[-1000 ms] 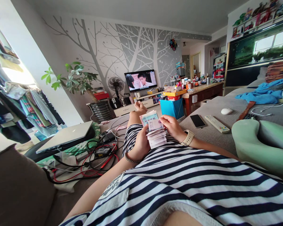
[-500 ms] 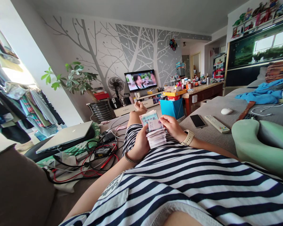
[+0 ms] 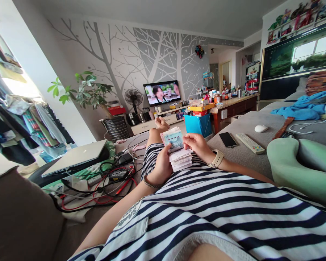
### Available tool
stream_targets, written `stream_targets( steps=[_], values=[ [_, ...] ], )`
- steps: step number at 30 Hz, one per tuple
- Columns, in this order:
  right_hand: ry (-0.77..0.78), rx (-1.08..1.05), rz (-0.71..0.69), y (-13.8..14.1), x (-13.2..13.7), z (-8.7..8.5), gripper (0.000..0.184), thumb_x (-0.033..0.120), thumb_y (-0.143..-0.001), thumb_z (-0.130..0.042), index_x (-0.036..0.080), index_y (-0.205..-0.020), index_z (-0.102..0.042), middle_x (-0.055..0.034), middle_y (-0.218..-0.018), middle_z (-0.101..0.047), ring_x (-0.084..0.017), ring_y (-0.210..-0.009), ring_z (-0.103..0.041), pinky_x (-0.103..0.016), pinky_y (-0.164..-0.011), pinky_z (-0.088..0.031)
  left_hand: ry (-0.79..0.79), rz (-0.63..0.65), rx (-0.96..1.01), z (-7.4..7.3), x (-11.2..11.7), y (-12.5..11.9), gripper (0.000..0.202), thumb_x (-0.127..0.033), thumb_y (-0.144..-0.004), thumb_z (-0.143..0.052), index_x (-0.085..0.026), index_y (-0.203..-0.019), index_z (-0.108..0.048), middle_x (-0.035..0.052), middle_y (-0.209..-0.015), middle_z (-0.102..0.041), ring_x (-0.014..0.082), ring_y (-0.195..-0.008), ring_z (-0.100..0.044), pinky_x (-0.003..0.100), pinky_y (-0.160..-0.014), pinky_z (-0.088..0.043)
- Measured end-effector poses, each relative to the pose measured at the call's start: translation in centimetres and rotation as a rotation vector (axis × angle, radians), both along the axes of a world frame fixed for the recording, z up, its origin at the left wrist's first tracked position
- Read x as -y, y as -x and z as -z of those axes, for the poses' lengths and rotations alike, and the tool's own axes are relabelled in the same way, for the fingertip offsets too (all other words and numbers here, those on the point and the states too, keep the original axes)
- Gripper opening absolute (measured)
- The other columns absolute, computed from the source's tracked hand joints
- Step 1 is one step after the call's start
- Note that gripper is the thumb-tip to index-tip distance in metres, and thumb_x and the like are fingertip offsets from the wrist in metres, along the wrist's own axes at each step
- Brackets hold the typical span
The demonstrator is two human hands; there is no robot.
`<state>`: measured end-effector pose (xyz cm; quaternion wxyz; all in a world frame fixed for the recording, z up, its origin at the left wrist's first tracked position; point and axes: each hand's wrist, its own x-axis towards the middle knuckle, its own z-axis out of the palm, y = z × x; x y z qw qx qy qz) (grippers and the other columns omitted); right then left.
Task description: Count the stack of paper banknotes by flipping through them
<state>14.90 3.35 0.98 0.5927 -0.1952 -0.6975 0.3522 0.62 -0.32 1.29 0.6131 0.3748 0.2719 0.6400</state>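
My left hand point(image 3: 163, 161) is closed around a stack of printed paper slips point(image 3: 174, 140), its thumb pressed on the front one. The upright slips are pale blue with red and dark printing, with pinkish edges behind. Below the thumb, the lower part of the stack point(image 3: 180, 160) fans down in whitish layers over my lap. My right hand point(image 3: 197, 145) has its fingers curled together at the right edge of the slips. Whether a slip is pinched between those fingertips is hidden. Both hands are above the striped clothing point(image 3: 206, 195).
On the sofa to the right lie a phone point(image 3: 228, 139), a remote control point(image 3: 250, 143), a white mouse point(image 3: 261, 128) and a green neck pillow point(image 3: 281, 170). Tangled cables point(image 3: 103, 188) and a laptop point(image 3: 76, 156) are at left. A blue box point(image 3: 197, 125) stands ahead.
A different slip face, with a blue picture, now shows at the front of the stack. My right fingers have moved slightly at its edge. My left hand stays in place.
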Motion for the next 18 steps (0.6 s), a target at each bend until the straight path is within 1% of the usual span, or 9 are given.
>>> stream_targets(
  steps=[3, 5, 6, 8, 10, 12, 14, 16, 18],
  values=[
    [-0.021, 0.037, 0.172, 0.0, -0.5, 0.3, 0.039, 0.051, -0.071, -0.07, 0.018, -0.067, -0.049, 0.0024, -0.06, -0.05, -0.011, -0.056, -0.044, -0.024, -0.054, -0.033, -0.04, 0.04, 0.009, 0.4, -0.3, 0.2, 0.022, -0.023, -0.077, -0.061, -0.011, -0.095, -0.067, 0.0079, -0.089, -0.073, 0.0241, -0.096, -0.067, 0.034, -0.091, -0.049],
    [-0.03, 0.039, 0.27, -0.1, -0.9, 0.5, 0.04, 0.049, -0.068, -0.074, 0.018, -0.071, -0.048, 0.0032, -0.064, -0.049, -0.011, -0.059, -0.044, -0.024, -0.056, -0.034, -0.07, 0.055, -0.002, 0.6, -0.4, 0.4, 0.021, -0.022, -0.075, -0.064, -0.012, -0.093, -0.067, 0.007, -0.088, -0.073, 0.024, -0.096, -0.067, 0.034, -0.09, -0.049],
    [-0.031, 0.045, 0.296, -0.1, -1.1, 0.5, 0.04, 0.049, -0.067, -0.074, 0.019, -0.072, -0.048, 0.0033, -0.065, -0.049, -0.012, -0.06, -0.044, -0.024, -0.057, -0.034, -0.082, 0.059, -0.014, 0.6, -0.4, 0.4, 0.022, -0.021, -0.074, -0.065, -0.012, -0.093, -0.067, 0.0067, -0.088, -0.073, 0.024, -0.096, -0.067, 0.033, -0.09, -0.049],
    [-0.024, 0.075, 0.31, -0.2, -1.3, 0.6, 0.039, 0.049, -0.07, -0.071, 0.019, -0.071, -0.047, 0.0036, -0.064, -0.048, -0.011, -0.06, -0.043, -0.024, -0.057, -0.033, -0.087, 0.045, -0.045, 0.6, -0.3, 0.4, 0.023, -0.021, -0.072, -0.066, -0.012, -0.094, -0.067, 0.0065, -0.086, -0.073, 0.0242, -0.095, -0.067, 0.034, -0.089, -0.05],
    [-0.029, 0.111, 0.308, -0.3, -1.3, 0.5, 0.039, 0.049, -0.074, -0.066, 0.019, -0.066, -0.044, 0.0043, -0.06, -0.043, -0.011, -0.058, -0.039, -0.024, -0.055, -0.03, -0.072, 0.016, -0.078, 0.5, 0.0, 0.3, 0.024, -0.021, -0.072, -0.066, -0.012, -0.094, -0.068, 0.0069, -0.083, -0.073, 0.0246, -0.094, -0.068, 0.034, -0.089, -0.05],
    [-0.05, 0.121, 0.309, -0.3, -1.1, 0.5, 0.038, 0.048, -0.078, -0.063, 0.018, -0.063, -0.042, 0.0045, -0.058, -0.04, -0.011, -0.057, -0.036, -0.024, -0.055, -0.029, -0.049, 0.003, -0.09, 0.3, 0.2, 0.2, 0.023, -0.022, -0.073, -0.065, -0.011, -0.094, -0.068, 0.0075, -0.082, -0.073, 0.025, -0.093, -0.068, 0.035, -0.089, -0.05],
    [-0.074, 0.102, 0.308, -0.2, -0.8, 0.4, 0.036, 0.046, -0.08, -0.06, 0.018, -0.064, -0.043, 0.0042, -0.059, -0.04, -0.011, -0.058, -0.036, -0.024, -0.055, -0.028, -0.022, 0.012, -0.071, 0.1, 0.4, 0.1, 0.024, -0.025, -0.076, -0.062, -0.011, -0.095, -0.068, 0.0082, -0.083, -0.073, 0.0254, -0.094, -0.068, 0.036, -0.089, -0.051],
    [-0.087, 0.075, 0.281, -0.1, -0.5, 0.3, 0.035, 0.046, -0.082, -0.059, 0.018, -0.065, -0.044, 0.0038, -0.06, -0.041, -0.011, -0.058, -0.037, -0.024, -0.055, -0.029, -0.001, 0.017, -0.039, 0.0, 0.4, 0.0, 0.025, -0.028, -0.079, -0.059, -0.011, -0.096, -0.068, 0.009, -0.085, -0.073, 0.026, -0.095, -0.068, 0.037, -0.091, -0.051],
    [-0.083, 0.045, 0.212, -0.1, -0.2, 0.2, 0.035, 0.047, -0.083, -0.058, 0.018, -0.067, -0.045, 0.0033, -0.061, -0.042, -0.011, -0.059, -0.038, -0.024, -0.056, -0.031, 0.01, 0.0, -0.017, -0.1, 0.4, -0.1, 0.025, -0.028, -0.081, -0.058, -0.011, -0.096, -0.068, 0.0097, -0.087, -0.074, 0.0268, -0.098, -0.067, 0.039, -0.092, -0.05]
  ],
)
